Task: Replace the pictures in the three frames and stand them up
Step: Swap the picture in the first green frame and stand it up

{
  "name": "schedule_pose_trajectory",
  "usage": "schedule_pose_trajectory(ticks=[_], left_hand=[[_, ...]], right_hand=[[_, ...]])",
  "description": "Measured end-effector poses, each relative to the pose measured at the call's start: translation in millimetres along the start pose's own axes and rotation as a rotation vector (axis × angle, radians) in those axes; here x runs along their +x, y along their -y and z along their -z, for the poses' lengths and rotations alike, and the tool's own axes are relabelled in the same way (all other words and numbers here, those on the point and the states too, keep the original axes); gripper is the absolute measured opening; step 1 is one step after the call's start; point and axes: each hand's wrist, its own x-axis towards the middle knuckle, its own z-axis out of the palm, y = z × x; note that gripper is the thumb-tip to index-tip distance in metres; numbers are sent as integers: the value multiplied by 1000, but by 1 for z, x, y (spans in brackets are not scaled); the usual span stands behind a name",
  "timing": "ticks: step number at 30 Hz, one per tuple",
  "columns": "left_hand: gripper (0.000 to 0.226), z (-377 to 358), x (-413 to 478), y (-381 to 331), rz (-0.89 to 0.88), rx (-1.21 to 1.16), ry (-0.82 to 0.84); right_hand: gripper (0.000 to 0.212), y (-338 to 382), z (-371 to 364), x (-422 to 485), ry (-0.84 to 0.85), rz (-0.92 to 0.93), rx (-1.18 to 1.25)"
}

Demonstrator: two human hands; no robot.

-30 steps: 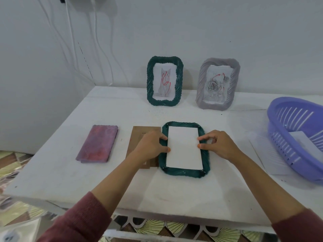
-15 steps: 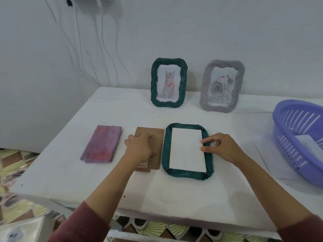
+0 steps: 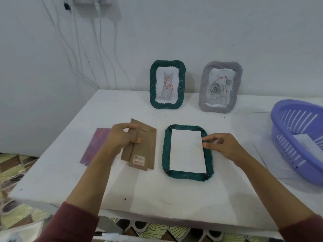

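Observation:
A dark green frame (image 3: 210,163) lies face down in the middle of the table, with a white picture sheet (image 3: 187,151) resting in its back. My right hand (image 3: 223,145) pinches the frame's right rim beside the sheet's edge. My left hand (image 3: 120,138) grips the brown cardboard backing board (image 3: 142,151), lifted and tilted left of the frame. At the back, a second green frame (image 3: 167,84) and a grey frame (image 3: 220,87) stand upright against the wall, each showing a drawing.
A purple-pink cloth (image 3: 94,149) lies flat at the left, partly behind my left hand. A purple plastic basket (image 3: 286,137) with paper inside sits at the right edge, over loose white sheets (image 3: 272,154). White cables hang down the wall corner.
My left hand left the frame, took hold of the cardboard backing board and raised it off the table. My right hand stayed on the frame's right rim.

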Motion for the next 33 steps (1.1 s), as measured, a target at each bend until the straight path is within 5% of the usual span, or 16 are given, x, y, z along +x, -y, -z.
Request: schedule_pose_trajectory(ticks=[5, 12, 20, 23, 33], left_hand=[[49, 12, -19, -38, -118, -289, -1], [50, -66, -29, -48, 31, -212, 353], [19, -97, -26, -26, -165, 134, 197], [38, -101, -24, -24, -184, 206, 179], [37, -105, -13, -19, -210, 282, 165]], right_hand=[[13, 20, 8, -8, -131, 49, 154], [18, 51, -15, -23, 89, -219, 429], [21, 38, -17, -20, -80, -256, 384], [16, 35, -18, -19, -94, -250, 348], [25, 27, -21, -10, -138, -251, 177]])
